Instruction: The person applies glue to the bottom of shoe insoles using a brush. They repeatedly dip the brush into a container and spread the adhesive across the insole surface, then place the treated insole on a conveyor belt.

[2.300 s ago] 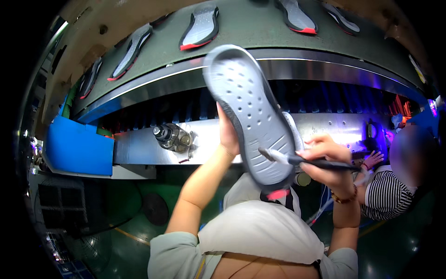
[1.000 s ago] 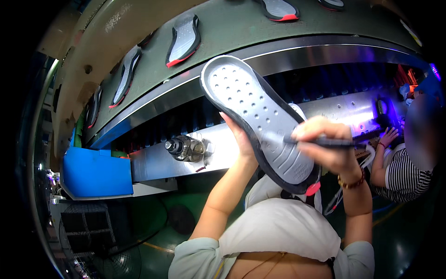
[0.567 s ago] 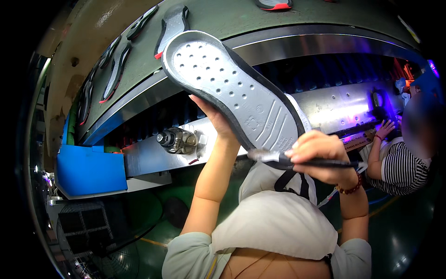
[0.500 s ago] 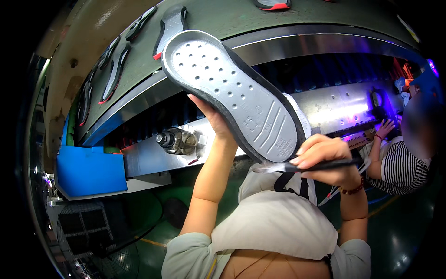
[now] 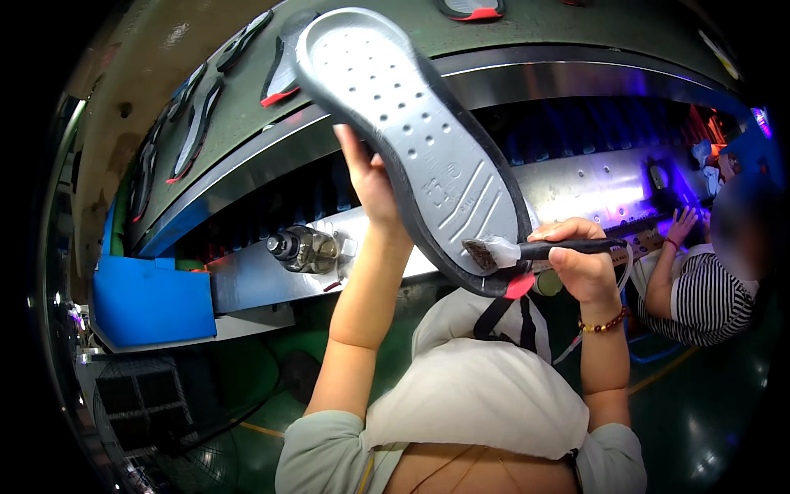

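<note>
My left hand (image 5: 372,185) is closed on the edge of a large shoe sole (image 5: 395,99), most of its fingers hidden behind it. The sole is held tilted, its grey dimpled face toward me, with a black rim and a red patch at the near end. My right hand (image 5: 586,267) grips the black handle of a brush (image 5: 568,249) between thumb and fingers. The brush's dark bristles lie against the grey face close to its near end.
More soles (image 5: 196,136) lie along the green conveyor belt (image 5: 362,156) beyond a metal edge. A glass-like jar with a dark cap (image 5: 304,249) stands on the metal ledge, beside a blue box (image 5: 152,300). At right sits a person in a striped top (image 5: 699,300).
The sole has moved up and away, bringing its red patch into view. My right hand has raised the brush from below the near edge onto the grey face.
</note>
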A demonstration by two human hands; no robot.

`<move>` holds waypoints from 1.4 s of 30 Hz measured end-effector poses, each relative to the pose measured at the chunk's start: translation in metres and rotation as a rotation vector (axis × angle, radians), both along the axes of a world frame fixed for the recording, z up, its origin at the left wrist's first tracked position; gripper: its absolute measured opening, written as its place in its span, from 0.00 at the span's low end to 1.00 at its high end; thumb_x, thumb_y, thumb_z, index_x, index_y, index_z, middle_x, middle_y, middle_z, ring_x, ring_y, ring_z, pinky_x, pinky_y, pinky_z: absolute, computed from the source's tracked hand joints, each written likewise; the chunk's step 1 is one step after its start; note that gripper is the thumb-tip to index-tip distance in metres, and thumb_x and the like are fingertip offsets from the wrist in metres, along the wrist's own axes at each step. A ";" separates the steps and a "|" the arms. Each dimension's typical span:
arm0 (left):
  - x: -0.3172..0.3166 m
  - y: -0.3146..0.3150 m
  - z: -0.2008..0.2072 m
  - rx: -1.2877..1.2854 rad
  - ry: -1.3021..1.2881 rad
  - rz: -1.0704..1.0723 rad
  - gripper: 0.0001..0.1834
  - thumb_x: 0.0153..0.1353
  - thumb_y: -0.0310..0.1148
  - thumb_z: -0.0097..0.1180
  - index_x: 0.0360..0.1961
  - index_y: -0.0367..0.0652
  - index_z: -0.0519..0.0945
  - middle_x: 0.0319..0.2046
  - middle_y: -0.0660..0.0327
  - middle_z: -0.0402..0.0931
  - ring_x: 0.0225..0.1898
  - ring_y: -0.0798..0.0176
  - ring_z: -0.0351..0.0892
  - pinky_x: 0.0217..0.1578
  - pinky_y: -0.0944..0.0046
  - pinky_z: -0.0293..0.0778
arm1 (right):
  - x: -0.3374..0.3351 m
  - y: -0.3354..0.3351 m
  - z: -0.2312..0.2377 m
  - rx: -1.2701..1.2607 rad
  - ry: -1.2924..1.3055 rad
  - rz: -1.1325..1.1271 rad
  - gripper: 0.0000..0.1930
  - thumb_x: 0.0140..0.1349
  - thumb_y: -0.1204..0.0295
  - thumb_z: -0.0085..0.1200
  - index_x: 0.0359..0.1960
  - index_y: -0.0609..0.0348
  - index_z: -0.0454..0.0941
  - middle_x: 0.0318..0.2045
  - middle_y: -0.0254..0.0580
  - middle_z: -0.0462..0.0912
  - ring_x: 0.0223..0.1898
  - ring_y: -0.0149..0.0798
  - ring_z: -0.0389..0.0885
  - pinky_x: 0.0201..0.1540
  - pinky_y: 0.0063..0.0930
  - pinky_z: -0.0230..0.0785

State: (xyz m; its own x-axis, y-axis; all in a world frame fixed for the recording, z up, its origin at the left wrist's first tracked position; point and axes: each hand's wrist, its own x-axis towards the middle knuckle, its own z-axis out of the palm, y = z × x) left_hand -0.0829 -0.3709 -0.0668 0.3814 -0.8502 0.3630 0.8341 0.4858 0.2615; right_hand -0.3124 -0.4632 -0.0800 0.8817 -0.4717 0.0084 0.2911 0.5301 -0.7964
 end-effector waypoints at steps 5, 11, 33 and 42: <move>-0.075 0.019 -0.020 0.397 0.032 0.224 0.53 0.40 0.75 0.31 0.56 0.39 0.58 0.50 0.52 0.62 0.50 0.52 0.65 0.49 0.52 0.64 | 0.013 0.027 0.011 0.347 -0.055 -0.053 0.07 0.49 0.84 0.49 0.32 0.68 0.72 0.36 0.52 0.76 0.40 0.42 0.75 0.48 0.37 0.67; -0.075 0.027 -0.049 0.446 -0.042 0.255 0.47 0.44 0.68 0.40 0.56 0.39 0.57 0.51 0.48 0.61 0.50 0.47 0.64 0.49 0.45 0.63 | 0.017 0.043 0.004 -0.317 0.206 -0.208 0.07 0.48 0.81 0.54 0.31 0.66 0.75 0.32 0.46 0.79 0.35 0.32 0.77 0.50 0.32 0.62; -0.049 0.017 -0.040 0.341 0.165 0.166 0.31 0.51 0.49 0.45 0.48 0.34 0.66 0.44 0.49 0.69 0.42 0.54 0.72 0.45 0.57 0.68 | 0.031 0.044 0.013 -0.594 -0.041 -0.100 0.08 0.43 0.85 0.55 0.28 0.67 0.76 0.32 0.50 0.78 0.35 0.37 0.77 0.41 0.27 0.68; -0.039 0.016 -0.025 0.194 0.132 0.073 0.25 0.51 0.43 0.45 0.44 0.34 0.68 0.41 0.49 0.71 0.41 0.54 0.73 0.44 0.57 0.68 | 0.030 0.002 0.029 -0.756 0.004 0.118 0.08 0.43 0.84 0.56 0.28 0.66 0.77 0.30 0.47 0.79 0.35 0.36 0.77 0.40 0.25 0.68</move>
State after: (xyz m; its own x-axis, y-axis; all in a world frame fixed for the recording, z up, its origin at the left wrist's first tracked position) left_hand -0.1222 -0.3544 -0.0922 0.4772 -0.8677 0.1390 0.8319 0.4971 0.2467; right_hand -0.2820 -0.4611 -0.0506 0.9266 -0.2415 0.2884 0.2630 -0.1324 -0.9557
